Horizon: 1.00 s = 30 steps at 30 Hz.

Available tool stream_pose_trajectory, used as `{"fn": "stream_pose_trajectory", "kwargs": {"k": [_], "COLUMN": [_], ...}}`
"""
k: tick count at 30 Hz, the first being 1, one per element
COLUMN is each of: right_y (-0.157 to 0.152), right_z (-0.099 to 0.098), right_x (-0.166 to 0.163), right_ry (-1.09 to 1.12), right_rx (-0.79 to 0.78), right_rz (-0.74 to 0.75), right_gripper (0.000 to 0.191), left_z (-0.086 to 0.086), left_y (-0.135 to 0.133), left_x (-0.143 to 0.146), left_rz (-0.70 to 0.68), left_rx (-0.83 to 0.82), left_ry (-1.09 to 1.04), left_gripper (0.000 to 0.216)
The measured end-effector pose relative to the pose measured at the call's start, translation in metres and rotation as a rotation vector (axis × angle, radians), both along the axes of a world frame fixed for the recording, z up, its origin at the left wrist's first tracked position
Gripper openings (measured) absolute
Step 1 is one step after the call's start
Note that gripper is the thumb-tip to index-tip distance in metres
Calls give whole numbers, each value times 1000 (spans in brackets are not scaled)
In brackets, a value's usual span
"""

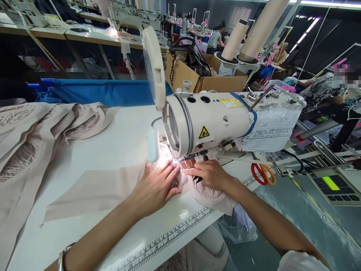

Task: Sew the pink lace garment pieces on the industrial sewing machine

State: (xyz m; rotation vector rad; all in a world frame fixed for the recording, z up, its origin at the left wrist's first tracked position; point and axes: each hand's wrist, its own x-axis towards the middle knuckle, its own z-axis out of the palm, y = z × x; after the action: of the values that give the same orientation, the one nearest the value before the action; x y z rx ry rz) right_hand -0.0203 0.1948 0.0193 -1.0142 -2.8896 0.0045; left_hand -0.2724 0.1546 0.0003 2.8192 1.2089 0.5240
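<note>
A white sewing machine [214, 118] stands on a white table [118, 150]. A pale pink fabric piece [93, 190] with a lace part lies under its needle, lit by the machine lamp. My left hand [155, 186] lies flat on the fabric just left of the needle, fingers stretched out and together. My right hand [210, 175] rests on the lace fabric to the right of the needle, fingers curled and pinching the cloth; a dark small tool seems to stick out under it.
A heap of pink lace garments [34, 139] lies at the table's left. Red and orange scissors [263, 174] lie behind the machine's right. A control panel [334, 186] sits far right. A cardboard box [203, 75], thread cones [234, 39] and other workers are behind.
</note>
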Motion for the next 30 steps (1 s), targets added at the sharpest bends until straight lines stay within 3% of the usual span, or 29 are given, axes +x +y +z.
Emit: {"fn": "stream_pose_trajectory", "kwargs": {"k": [15,23,26,30], "right_y": [16,21,21,18], "right_z": [6,-4,-4,3], "right_x": [-17,-17,-14,-11], "right_ry": [-25,36,-4,-48], "right_rx": [-182,-303,-344,-320], "right_rz": [-148,-182,-187,-197], "right_gripper": [56,58,66,68], "left_z": [10,2,-6,-13], "left_y": [12,9,3,2], "left_x": [-6,-2,1,1], "left_rz": [77,155,75,-2], "left_rx": [46,160,172,101], "left_ry": [73,134,134,141], "left_gripper": [42,46,36,40]}}
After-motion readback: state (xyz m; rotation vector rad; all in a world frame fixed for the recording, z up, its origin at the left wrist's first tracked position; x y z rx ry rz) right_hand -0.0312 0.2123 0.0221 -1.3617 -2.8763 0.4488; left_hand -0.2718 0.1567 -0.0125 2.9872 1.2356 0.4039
